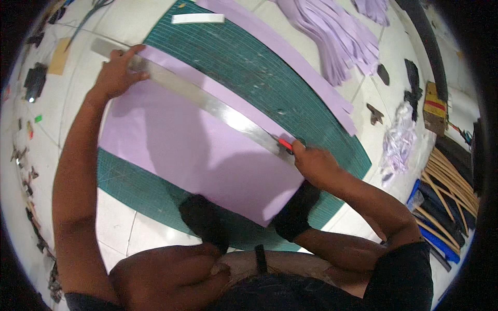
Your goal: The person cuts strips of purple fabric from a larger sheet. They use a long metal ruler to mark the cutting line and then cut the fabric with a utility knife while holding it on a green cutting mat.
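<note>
A lilac sheet [181, 140] lies flat on a green cutting mat [249, 78], with a long metal ruler [223, 114] laid slantwise across it. At the ruler's far left end, my left hand [122, 72] holds it down, thumb and fingers spread across its width. My right hand [316, 165] is closed around a red-handled cutter [285, 144] by the ruler's right end; its blade is too small to make out. A lilac band of the sheet shows beyond the ruler. My black-socked feet [298, 210] are at the sheet's near edge.
Cut lilac strips [290, 62] lie along the mat's far edge, with a pile of strips [332, 41] beyond. A white strip [198, 18] rests on the mat. Rightward are a metal clip [374, 114], a plastic bag [399, 137] and several wooden sticks [448, 173].
</note>
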A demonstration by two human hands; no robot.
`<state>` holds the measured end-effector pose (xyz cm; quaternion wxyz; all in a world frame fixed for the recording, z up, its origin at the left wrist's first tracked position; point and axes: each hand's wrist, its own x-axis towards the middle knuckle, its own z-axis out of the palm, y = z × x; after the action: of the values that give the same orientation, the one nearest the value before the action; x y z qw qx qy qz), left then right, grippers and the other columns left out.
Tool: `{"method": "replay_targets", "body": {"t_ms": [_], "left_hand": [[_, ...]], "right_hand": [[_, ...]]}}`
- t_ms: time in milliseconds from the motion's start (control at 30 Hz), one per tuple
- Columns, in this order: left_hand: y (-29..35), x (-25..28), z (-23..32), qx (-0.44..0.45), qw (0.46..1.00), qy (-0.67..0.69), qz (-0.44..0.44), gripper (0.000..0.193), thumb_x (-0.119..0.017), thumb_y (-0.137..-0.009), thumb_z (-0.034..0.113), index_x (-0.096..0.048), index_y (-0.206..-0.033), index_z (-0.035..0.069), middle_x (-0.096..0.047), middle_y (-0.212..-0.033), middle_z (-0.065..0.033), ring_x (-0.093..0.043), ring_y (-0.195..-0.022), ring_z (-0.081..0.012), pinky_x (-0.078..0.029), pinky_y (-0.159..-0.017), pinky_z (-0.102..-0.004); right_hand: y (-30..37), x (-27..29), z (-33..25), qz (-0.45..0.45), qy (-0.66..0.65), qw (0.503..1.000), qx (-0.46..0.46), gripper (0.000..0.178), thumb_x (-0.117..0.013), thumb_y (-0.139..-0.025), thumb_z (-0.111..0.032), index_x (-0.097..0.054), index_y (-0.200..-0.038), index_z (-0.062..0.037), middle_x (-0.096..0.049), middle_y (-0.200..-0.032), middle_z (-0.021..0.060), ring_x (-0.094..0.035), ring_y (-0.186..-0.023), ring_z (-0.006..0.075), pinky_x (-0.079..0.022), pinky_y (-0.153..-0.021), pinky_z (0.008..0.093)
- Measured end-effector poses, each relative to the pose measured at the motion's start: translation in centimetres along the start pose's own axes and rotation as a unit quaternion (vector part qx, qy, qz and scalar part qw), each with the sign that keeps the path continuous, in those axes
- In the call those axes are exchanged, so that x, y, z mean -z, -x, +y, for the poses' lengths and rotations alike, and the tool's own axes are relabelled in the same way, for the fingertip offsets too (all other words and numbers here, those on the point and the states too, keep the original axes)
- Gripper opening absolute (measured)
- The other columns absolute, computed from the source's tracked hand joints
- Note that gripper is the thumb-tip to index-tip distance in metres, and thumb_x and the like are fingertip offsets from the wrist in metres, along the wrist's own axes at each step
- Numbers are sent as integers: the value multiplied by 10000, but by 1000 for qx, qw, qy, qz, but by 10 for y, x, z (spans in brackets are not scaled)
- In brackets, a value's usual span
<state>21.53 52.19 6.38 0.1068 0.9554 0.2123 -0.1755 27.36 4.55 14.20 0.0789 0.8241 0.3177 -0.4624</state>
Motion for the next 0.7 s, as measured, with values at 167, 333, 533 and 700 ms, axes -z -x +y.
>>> {"method": "replay_targets", "body": {"t_ms": [167,333,533,700], "left_hand": [[-6,-10,-20,-80,995,45,36,741,-783,-816,311,-418,-1460,330,-517,-1318,-234,-618,-1118,-389,-509,-979,-485],[-13,-10,-28,-108,992,56,37,752,-775,-822,280,-403,-1474,327,-519,-1267,-243,-623,-1096,-394,-512,-965,-488],[-3,-5,-7,-72,995,65,17,762,-795,-798,312,-416,-1459,288,-511,-1269,-224,-592,-1131,-386,-483,-979,-500],[0,-12,-8,-20,997,-3,73,801,-827,-763,354,-419,-1435,199,-505,-1295,-237,-563,-1169,-398,-427,-1027,-519]], "right_hand": [[70,-62,95,-61,22,996,-61,316,-486,-975,-231,-438,-1241,-68,-687,-915,247,-695,-816,434,-549,-666,564],[110,-104,152,-78,59,991,-89,268,-476,-978,-201,-443,-1202,-57,-673,-914,221,-693,-789,431,-572,-648,531],[118,-78,169,-90,146,984,-56,199,-541,-948,-169,-469,-1071,-30,-645,-847,195,-688,-731,366,-566,-606,476],[98,-7,133,-62,115,991,-18,223,-509,-968,-249,-465,-1077,-59,-659,-908,210,-688,-773,419,-549,-616,538]]}}
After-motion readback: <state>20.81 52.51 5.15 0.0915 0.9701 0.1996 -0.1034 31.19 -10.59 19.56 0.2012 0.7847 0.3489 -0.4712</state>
